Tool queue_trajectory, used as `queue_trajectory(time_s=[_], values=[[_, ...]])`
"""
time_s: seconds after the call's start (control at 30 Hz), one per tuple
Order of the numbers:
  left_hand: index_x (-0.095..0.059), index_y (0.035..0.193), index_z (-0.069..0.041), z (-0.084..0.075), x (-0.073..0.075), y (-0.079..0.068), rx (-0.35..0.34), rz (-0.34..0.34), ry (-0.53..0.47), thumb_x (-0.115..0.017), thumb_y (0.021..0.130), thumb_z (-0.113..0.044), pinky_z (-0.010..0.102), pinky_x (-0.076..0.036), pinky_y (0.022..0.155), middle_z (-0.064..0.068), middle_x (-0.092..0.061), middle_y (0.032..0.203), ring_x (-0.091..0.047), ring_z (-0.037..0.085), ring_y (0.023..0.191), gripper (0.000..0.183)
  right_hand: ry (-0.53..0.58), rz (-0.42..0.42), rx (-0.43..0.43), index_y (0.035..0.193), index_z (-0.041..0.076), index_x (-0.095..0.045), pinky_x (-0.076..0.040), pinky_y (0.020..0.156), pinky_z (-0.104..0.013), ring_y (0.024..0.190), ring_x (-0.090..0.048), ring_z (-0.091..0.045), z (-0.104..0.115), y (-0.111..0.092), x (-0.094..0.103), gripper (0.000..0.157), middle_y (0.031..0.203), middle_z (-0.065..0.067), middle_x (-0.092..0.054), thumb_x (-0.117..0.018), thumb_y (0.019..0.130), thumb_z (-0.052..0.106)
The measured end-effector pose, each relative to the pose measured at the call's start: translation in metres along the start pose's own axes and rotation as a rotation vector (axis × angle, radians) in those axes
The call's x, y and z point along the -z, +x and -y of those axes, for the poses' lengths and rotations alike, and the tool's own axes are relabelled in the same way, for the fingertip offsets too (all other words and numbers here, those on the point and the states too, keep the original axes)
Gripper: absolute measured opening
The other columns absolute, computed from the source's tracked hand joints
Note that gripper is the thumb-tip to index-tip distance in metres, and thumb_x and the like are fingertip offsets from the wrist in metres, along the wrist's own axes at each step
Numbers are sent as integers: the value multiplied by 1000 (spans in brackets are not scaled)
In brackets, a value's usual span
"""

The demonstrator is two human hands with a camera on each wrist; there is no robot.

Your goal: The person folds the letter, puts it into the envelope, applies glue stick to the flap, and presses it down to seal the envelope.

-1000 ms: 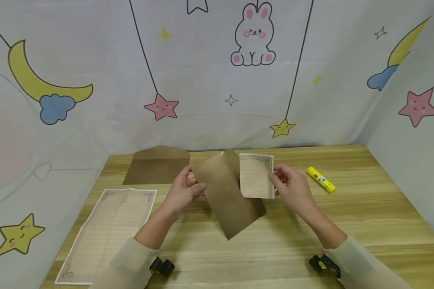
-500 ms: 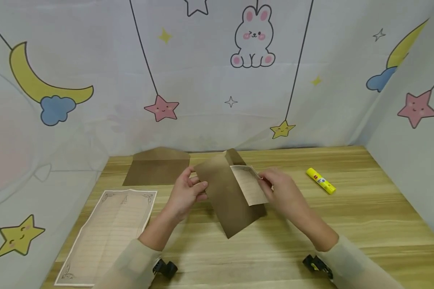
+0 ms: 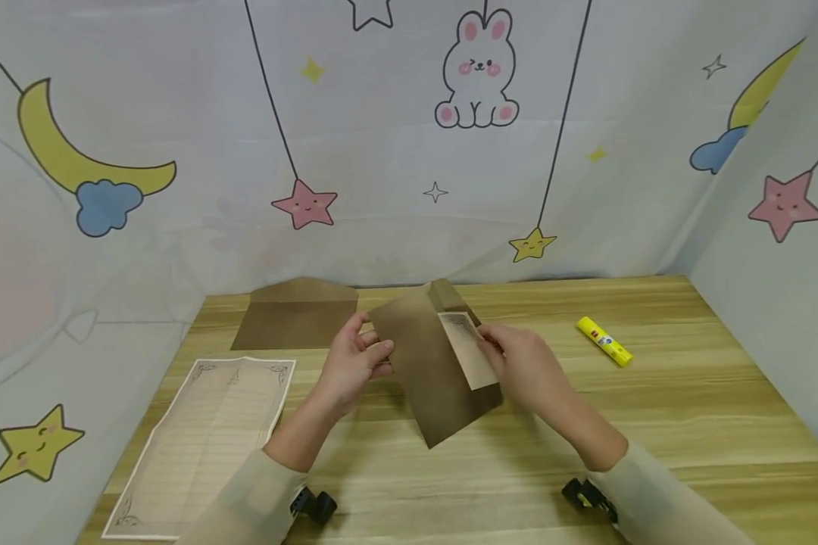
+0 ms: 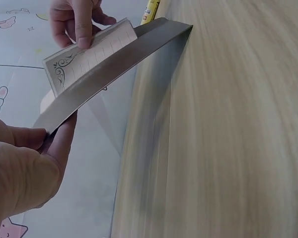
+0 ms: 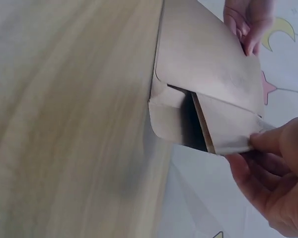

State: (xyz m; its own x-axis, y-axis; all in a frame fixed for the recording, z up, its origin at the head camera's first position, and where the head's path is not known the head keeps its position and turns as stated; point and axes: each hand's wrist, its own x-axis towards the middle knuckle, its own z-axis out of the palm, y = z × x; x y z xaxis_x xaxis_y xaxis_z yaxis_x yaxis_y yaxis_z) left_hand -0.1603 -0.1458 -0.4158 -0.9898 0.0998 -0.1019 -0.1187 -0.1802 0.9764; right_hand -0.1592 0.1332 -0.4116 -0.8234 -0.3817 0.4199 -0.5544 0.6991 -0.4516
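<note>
A brown paper envelope (image 3: 423, 371) is held tilted above the table, its flap folded out to the right. My left hand (image 3: 354, 362) pinches its left edge between thumb and fingers. Partly inside the envelope's opening sits a folded sheet of lined letter paper (image 3: 469, 352) with an ornamental corner. My right hand (image 3: 528, 367) pinches the outer edge of that paper. The right wrist view shows the folded letter paper (image 5: 228, 126) between the envelope's body and flap, its inner part hidden. In the left wrist view, the lined face of the letter paper (image 4: 94, 54) stands above the envelope's edge.
A second brown envelope (image 3: 296, 322) lies at the back left of the wooden table (image 3: 688, 409). In front of it is an unfolded sheet of bordered letter paper (image 3: 204, 443). A yellow glue stick (image 3: 604, 341) lies at the right. A printed cloth curtain (image 3: 382, 151) hangs behind.
My right hand has moved left and brought the folded letter paper from in front of the envelope into its opening. Less of the paper shows now. The left hand has hardly moved.
</note>
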Motion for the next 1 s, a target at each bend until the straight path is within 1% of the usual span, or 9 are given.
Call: queue_trajectory(time_s=[0.07, 0.17, 0.3, 0.4, 0.57, 0.7, 0.87, 0.93, 1.0], values=[[-48, 138, -4, 1, 0, 1, 1, 9, -1, -59, 101, 15, 26, -58, 63, 8, -73, 99, -68, 14, 77, 43, 77, 66, -90, 106, 6, -74, -55, 64, -32, 75, -65, -12, -3, 3, 0, 5, 91, -3, -74, -71, 103, 7], [-48, 138, -5, 2, 0, 3, 3, 14, -2, -60, 101, 13, 26, -58, 64, 6, -73, 97, -67, 14, 77, 43, 169, 159, -177, 106, 7, -73, -55, 65, -32, 76, -64, -13, -7, 6, 1, 5, 90, -1, -73, -69, 104, 7], [-46, 134, -8, 3, -1, 7, 9, 20, 0, -60, 102, 11, 26, -55, 63, 2, -67, 87, -62, 12, 73, 40, 312, 275, -243, 111, 2, -70, -58, 64, -33, 77, -65, -19, -10, 7, 2, 9, 92, -5, -70, -62, 107, 4], [-44, 135, -9, 4, -2, 10, 18, 15, -13, -60, 103, 9, 26, -55, 64, 0, -63, 82, -61, 12, 73, 40, 413, 338, -289, 114, -2, -66, -61, 64, -36, 75, -67, -21, -12, 8, 1, 11, 93, -8, -69, -58, 109, 3], [-45, 143, -2, 4, -5, 13, 34, 9, -52, -58, 107, 4, 29, -60, 72, 0, -70, 91, -69, 13, 81, 39, 561, 366, -356, 115, -5, -64, -63, 67, -39, 75, -69, -22, -15, 9, -2, 13, 96, -12, -72, -58, 109, 4], [-50, 145, 3, 4, -6, 13, 40, 52, -55, -55, 110, -1, 33, -62, 79, 2, -74, 98, -73, 15, 88, 36, 693, 351, -428, 115, -9, -62, -64, 69, -40, 79, -72, -26, -15, 9, -2, 15, 98, -17, -72, -58, 109, 4], [-51, 152, -3, 7, -6, 9, 55, 136, -23, -52, 111, -3, 40, -62, 84, 7, -75, 105, -73, 20, 94, 41, 767, 314, -475, 118, -11, -60, -64, 70, -39, 82, -72, -27, -14, 9, 1, 18, 101, -20, -71, -57, 109, 4], [-49, 154, -6, 8, -7, 6, 66, 165, 3, -50, 108, 0, 41, -62, 82, 9, -73, 108, -73, 21, 92, 47, 780, 303, -488, 120, -12, -60, -64, 70, -39, 83, -71, -27, -13, 8, 1, 20, 103, -20, -71, -57, 109, 4], [-47, 155, -6, 9, -8, 3, 75, 188, 29, -48, 103, 5, 39, -61, 79, 10, -72, 108, -72, 21, 89, 53, 785, 293, -502, 122, -12, -59, -64, 71, -39, 84, -71, -26, -13, 8, 2, 21, 105, -21, -70, -57, 109, 4]])
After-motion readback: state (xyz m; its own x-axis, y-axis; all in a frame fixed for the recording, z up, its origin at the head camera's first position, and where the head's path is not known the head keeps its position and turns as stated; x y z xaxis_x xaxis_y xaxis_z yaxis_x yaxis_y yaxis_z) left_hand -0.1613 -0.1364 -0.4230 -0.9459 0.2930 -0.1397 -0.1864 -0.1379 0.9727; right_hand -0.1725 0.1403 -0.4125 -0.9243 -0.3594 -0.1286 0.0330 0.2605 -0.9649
